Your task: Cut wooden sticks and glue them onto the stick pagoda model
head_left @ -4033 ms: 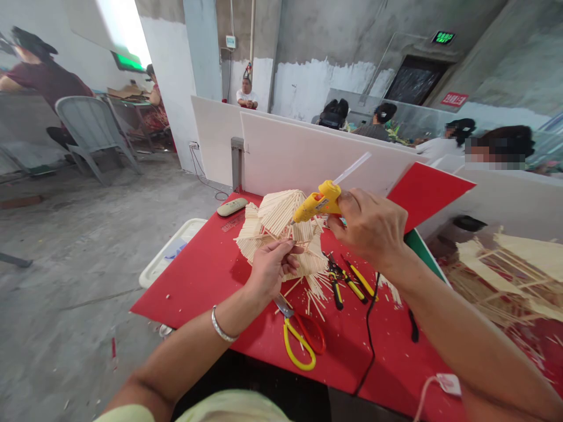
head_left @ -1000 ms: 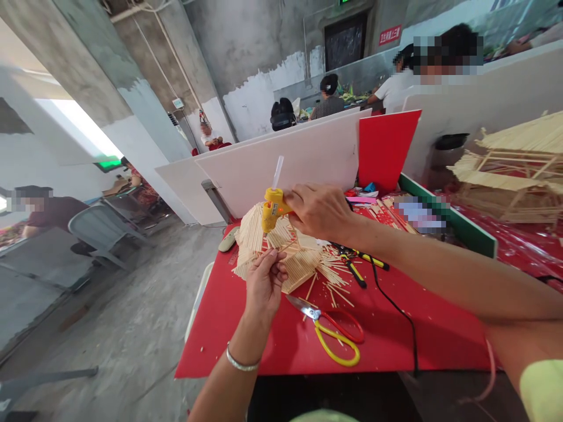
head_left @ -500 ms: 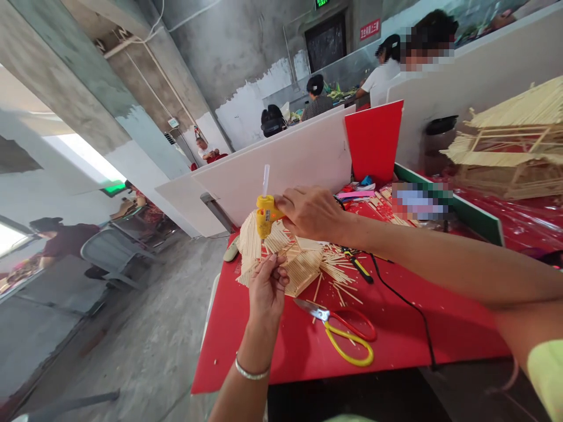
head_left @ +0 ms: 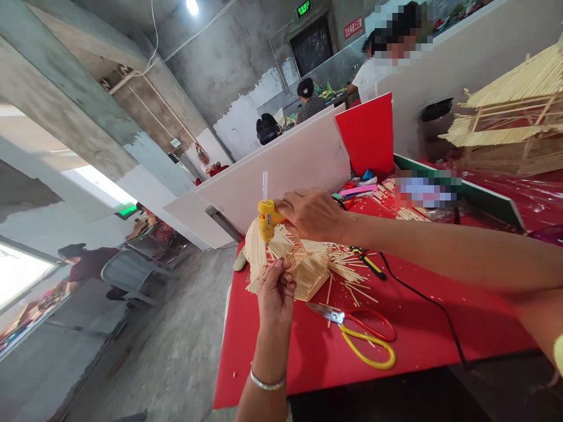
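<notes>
My right hand [head_left: 310, 214] is wrapped around a yellow hot glue gun [head_left: 266, 220], its nozzle pointing down and a clear glue stick [head_left: 264, 185] standing out of its top. Just below the nozzle, my left hand [head_left: 278, 287] pinches what looks like a thin wooden stick, mostly hidden by the fingers. Behind and beside the left hand lies a model piece made of pale sticks [head_left: 310, 275], laid in slanted panels. Loose sticks [head_left: 347, 266] spread out to its right. Large scissors [head_left: 352, 328] with one red and one yellow handle lie in front, blades toward the left hand.
A black and yellow tool [head_left: 372, 265] and a black cord [head_left: 433, 302] lie on the red tabletop [head_left: 308, 357]. White partition boards [head_left: 281, 170] stand behind. At the right stands a larger stick-built house model [head_left: 510, 117]. Several people sit at other tables.
The camera view has turned slightly, shifting the table right and lower in the picture. The glue gun nozzle sits a little higher above the left fingers. Both hands keep their grips.
</notes>
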The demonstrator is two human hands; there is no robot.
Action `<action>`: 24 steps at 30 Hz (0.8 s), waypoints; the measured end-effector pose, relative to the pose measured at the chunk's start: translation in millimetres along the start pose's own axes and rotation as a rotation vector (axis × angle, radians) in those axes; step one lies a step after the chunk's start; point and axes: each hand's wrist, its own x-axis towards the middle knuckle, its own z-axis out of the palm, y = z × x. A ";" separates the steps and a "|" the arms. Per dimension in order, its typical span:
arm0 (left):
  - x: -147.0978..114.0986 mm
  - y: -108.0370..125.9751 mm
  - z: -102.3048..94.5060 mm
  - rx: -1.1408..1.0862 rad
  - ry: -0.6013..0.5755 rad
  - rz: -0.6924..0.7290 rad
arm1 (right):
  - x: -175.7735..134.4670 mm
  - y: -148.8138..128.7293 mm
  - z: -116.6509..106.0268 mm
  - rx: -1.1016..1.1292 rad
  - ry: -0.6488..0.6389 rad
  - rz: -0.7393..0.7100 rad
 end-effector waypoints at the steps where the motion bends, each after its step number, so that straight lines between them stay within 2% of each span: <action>1: 0.1 -0.1 -0.3 0.005 -0.002 -0.003 | -0.6 0.4 0.1 0.000 0.002 0.005; 7: 0.9 -1.4 -3.2 0.005 0.015 -0.016 | -1.9 1.5 0.1 -0.017 0.016 -0.007; 24: -0.3 1.5 -9.3 -0.059 -0.059 -0.009 | 4.2 -4.4 -8.3 -0.046 -0.032 -0.007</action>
